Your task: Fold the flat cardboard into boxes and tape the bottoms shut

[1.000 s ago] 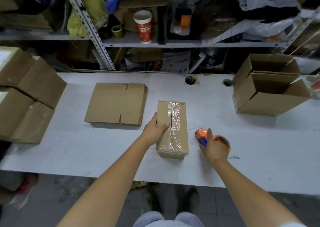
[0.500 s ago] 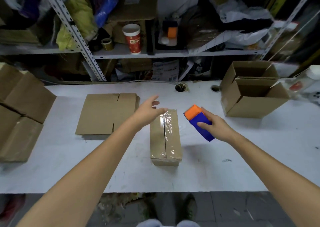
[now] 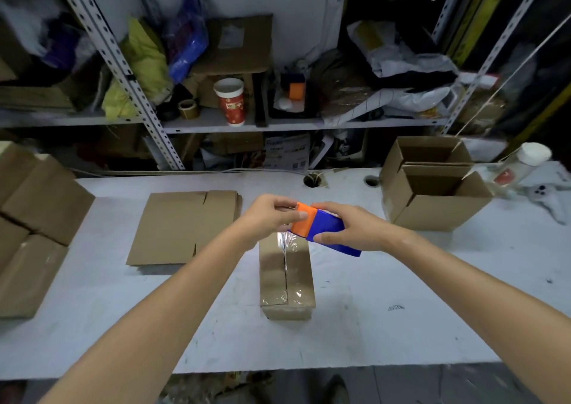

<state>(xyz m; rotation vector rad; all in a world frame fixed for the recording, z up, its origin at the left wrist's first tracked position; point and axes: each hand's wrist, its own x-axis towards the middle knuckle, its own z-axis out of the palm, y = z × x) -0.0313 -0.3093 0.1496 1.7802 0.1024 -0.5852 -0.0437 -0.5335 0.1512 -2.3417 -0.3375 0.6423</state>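
A small folded cardboard box (image 3: 287, 280) lies upside down on the white table (image 3: 401, 295), with clear tape along its bottom seam. Above its far end I hold an orange and blue tape dispenser (image 3: 321, 229). My right hand (image 3: 349, 227) grips the blue body from the right side. My left hand (image 3: 272, 215) pinches at the orange end, where the tape comes out. A stack of flat cardboard (image 3: 182, 227) lies to the left of the box.
Two open folded boxes (image 3: 432, 199) stand at the back right. More folded boxes (image 3: 34, 218) sit at the left edge. A white-capped bottle (image 3: 522, 164) lies at the far right. Cluttered metal shelves with a red cup (image 3: 231, 102) rise behind the table.
My right hand has lifted the dispenser off the table and carried it over the box's far end. My left hand left the box and came up to the orange end.
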